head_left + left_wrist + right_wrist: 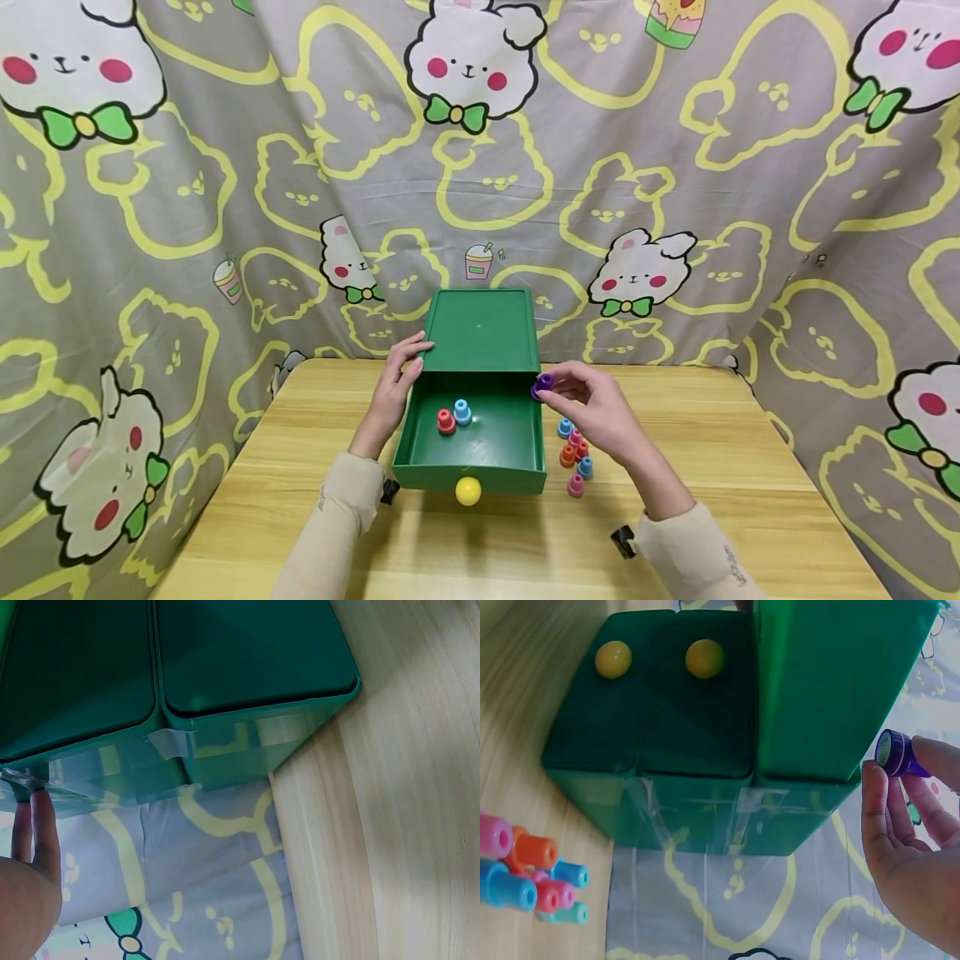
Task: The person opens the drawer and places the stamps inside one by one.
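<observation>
My right hand (600, 410) pinches a small purple toy stamp (542, 385) between thumb and fingers, just beside the right edge of the pulled-out drawer. In the right wrist view, the round face of the purple stamp (885, 748) shows a pale printed pattern. On the left, the fingers of my left hand (395, 388) rest against the side of the green drawer cabinet (480, 329) near its top. Its top drawer (495, 450), with a yellow ball knob (468, 491), stands pulled out. Inside lie a red stamp (446, 422) and a light blue stamp (462, 412).
Several blue, pink, red and orange stamps (567, 455) stand in a cluster on the wooden table (720, 467), right of the drawer. Below, two more drawers with yellow knobs (704, 658) are closed. A patterned curtain (480, 167) hangs behind the table.
</observation>
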{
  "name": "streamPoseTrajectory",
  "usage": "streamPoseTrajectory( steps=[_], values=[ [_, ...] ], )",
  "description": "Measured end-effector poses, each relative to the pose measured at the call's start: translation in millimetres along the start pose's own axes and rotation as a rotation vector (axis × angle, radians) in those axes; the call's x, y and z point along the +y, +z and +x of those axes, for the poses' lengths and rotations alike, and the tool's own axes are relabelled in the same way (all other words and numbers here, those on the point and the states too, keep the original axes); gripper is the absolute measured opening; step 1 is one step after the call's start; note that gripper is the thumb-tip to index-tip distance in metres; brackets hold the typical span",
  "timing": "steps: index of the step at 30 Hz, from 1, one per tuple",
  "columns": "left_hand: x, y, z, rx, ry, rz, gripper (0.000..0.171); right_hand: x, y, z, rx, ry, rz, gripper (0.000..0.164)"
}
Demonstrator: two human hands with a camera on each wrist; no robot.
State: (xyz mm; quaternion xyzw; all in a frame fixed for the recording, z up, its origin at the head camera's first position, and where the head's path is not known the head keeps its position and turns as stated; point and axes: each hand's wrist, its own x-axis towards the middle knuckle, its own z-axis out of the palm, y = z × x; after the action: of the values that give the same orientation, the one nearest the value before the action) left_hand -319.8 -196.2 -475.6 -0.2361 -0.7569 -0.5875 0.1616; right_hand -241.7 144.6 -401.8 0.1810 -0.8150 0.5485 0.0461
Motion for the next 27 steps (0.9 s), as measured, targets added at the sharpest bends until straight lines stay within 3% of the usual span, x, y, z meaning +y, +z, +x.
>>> streamPoseTrajectory(
  steps=[27],
  values=[
    [-0.6, 0.1, -0.5, 0.0, -0.007, -0.003, 0.034, -16.2, 33.9, 18.2, -0.075, -0.09, -0.02, 0.017]
  ],
)
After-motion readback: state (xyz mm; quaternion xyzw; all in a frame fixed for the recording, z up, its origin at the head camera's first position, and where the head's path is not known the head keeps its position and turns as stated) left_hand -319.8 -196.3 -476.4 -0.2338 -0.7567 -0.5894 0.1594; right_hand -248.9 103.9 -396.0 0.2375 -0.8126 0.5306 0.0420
